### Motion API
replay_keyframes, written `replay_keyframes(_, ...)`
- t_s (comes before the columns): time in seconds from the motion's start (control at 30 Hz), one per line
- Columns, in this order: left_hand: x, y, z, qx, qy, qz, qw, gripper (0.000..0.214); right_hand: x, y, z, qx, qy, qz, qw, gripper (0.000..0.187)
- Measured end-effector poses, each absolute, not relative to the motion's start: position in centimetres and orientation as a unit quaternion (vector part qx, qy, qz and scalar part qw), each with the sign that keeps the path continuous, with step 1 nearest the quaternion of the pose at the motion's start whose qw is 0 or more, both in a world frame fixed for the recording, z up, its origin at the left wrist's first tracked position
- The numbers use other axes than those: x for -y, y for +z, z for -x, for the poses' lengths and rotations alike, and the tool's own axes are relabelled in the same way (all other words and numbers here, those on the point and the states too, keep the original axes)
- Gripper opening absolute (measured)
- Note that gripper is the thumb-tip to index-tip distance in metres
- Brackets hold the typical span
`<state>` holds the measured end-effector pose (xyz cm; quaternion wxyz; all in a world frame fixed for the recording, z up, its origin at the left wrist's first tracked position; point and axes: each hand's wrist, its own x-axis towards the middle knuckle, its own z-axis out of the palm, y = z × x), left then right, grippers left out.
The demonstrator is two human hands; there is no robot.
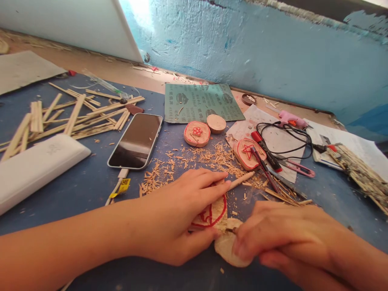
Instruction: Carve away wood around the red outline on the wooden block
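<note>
My left hand (188,210) presses a wooden piece with a red outline drawn on it (218,208), thumb on the near edge and fingers over the top. My right hand (281,238) is closed around a carving tool, whose thin dark metal tip (230,230) meets the wood's near right edge. Most of the tool is hidden in the fist. Below the tip lies a pale round wood slice (228,247), partly covered by the right fingers. A light wooden stick (241,180) juts out past the left fingertips.
Wood shavings (212,157) litter the blue tabletop. Behind are slices with a red flower (197,133) and star (247,152), and green sandpaper (200,103). A phone (136,139), white power bank (39,169) and wooden sticks (75,115) lie left; a pink glue gun (291,118) lies right.
</note>
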<state>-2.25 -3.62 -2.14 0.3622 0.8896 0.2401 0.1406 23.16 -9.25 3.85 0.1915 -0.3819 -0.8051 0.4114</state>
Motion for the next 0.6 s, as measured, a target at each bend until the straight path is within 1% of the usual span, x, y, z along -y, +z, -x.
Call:
replay_keyframes(0.03,3.6,-2.1,2.2,-0.242,0.141,-0.889,0.363,0.074,9.0,4.0,-23.3,0.809,0.424,0.366,0.177,0.011)
replay_keyframes(0.1,3.5,-2.2,2.2,-0.243,0.148,-0.887,0.364,0.075,8.8,4.1,-23.3,0.81,0.424,0.366,0.174,0.012)
replay_keyframes(0.2,3.4,-2.4,2.1,-0.236,0.148,-0.89,0.362,0.077,9.2,3.8,-22.8,0.788,0.382,0.429,0.223,0.013)
replay_keyframes(0.27,3.3,-2.4,2.0,-0.235,0.135,-0.893,0.359,0.075,9.5,3.5,-22.3,0.77,0.361,0.461,0.254,0.018)
replay_keyframes(0.33,3.3,-2.2,2.0,-0.235,0.131,-0.895,0.356,0.073,9.8,3.2,-21.9,0.757,0.358,0.473,0.274,0.023)
replay_keyframes(0.4,3.3,-2.1,2.1,-0.235,0.129,-0.896,0.353,0.073,9.9,3.1,-22.0,0.751,0.366,0.472,0.284,0.02)
replay_keyframes(0.43,3.4,-2.0,2.1,-0.238,0.127,-0.896,0.353,0.073,9.9,3.2,-22.2,0.753,0.374,0.463,0.28,0.017)
replay_keyframes(0.5,3.4,-2.0,2.2,-0.241,0.129,-0.893,0.356,0.074,9.8,3.4,-23.1,0.77,0.404,0.43,0.242,0.012)
replay_keyframes(0.6,3.5,-2.2,2.3,-0.238,0.139,-0.891,0.361,0.075,9.6,3.5,-24.6,0.779,0.465,0.384,0.171,0.021)
